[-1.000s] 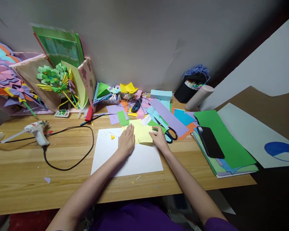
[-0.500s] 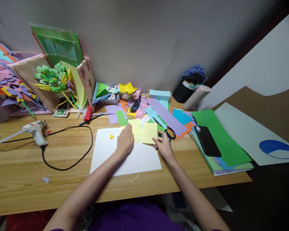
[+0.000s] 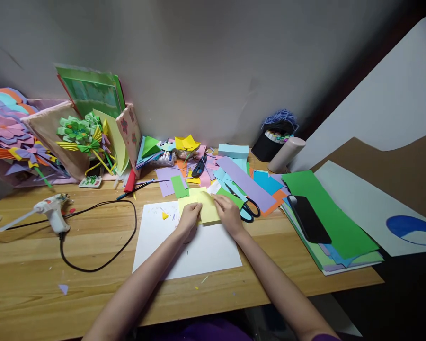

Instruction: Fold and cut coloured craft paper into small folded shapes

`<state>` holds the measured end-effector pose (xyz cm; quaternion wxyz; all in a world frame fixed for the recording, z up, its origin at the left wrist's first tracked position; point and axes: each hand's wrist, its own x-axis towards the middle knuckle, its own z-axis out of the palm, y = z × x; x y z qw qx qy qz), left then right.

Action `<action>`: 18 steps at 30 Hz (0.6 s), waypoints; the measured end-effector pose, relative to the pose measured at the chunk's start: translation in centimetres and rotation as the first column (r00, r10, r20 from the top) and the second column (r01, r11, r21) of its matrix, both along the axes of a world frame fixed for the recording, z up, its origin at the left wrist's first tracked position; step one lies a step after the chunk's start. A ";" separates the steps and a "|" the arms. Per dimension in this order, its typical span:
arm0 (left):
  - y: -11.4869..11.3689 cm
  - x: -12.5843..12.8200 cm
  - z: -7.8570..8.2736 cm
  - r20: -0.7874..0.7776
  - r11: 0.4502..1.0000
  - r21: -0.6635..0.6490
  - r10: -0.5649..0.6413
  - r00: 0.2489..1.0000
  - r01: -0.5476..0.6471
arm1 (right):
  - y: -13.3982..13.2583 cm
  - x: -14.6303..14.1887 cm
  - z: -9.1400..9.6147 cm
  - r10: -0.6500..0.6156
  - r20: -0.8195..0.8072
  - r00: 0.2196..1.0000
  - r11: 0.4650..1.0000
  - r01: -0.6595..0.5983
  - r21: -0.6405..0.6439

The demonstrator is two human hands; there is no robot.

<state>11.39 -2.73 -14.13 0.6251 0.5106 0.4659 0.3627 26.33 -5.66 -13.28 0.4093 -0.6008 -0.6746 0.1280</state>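
Observation:
Both hands meet at a square of pale yellow paper [image 3: 209,211] above a white sheet [image 3: 213,251]. My left hand [image 3: 189,219] pinches the paper's left edge between thumb and fingers. At its upper right, my right hand [image 3: 228,213] grips the same piece, where one corner curls up. More pale yellow paper [image 3: 184,198] lies beneath and behind, partly covered by the hands. Just right of my right hand rest black-handled scissors [image 3: 250,209], apart from it. A small bright yellow scrap [image 3: 164,215] lies on the white sheet to the left.
A hot glue gun [image 3: 55,213] with a looping black cord lies at left. Coloured paper scraps [image 3: 241,180] and a utility knife [image 3: 199,166] spread along the back. At right, a phone [image 3: 309,220] rests on stacked green paper [image 3: 335,222]. A marker holder [image 3: 266,144] stands by the wall.
My left hand has lifted from pressing flat on the yellow paper and now pinches the square. My right hand has brought that square left, and its corner bends up. The view has tilted slightly upward.

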 end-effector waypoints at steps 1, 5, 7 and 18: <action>0.0 -0.1 0.2 0.028 1.000 -0.021 0.001 1.000 0.000 | -0.1 -0.1 -0.1 0.039 0.078 0.996 0.998 -0.042 0.044; -0.1 -0.2 0.9 0.133 0.995 -0.099 0.007 0.991 0.006 | -0.6 -0.4 -0.1 0.156 0.296 0.942 0.978 -0.190 0.090; -0.1 -0.3 1.0 0.178 0.991 -0.135 0.010 0.984 0.015 | -0.8 -0.5 -0.1 0.178 0.345 0.922 0.970 -0.224 0.096; 0.2 -0.6 0.3 0.258 0.980 -0.194 0.001 0.966 0.050 | -1.2 -0.7 -0.4 0.210 0.373 0.904 0.964 -0.254 0.073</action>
